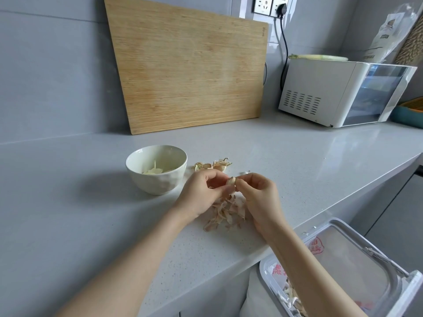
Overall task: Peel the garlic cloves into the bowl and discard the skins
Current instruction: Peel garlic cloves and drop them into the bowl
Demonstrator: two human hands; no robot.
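Observation:
My left hand (201,193) and my right hand (258,195) meet above the counter, both pinching one garlic clove (231,180) between their fingertips. A white bowl (158,181) stands just left of my hands with peeled pale cloves (153,171) inside. Under my hands lies a heap of papery garlic skins (226,213). A few unpeeled cloves (212,165) rest on the counter behind my hands, right of the bowl.
A wooden cutting board (187,65) leans on the back wall. A white appliance (343,92) sits at the back right. Below the counter edge at lower right stands an open bin (343,259) lined with a plastic bag, skins inside.

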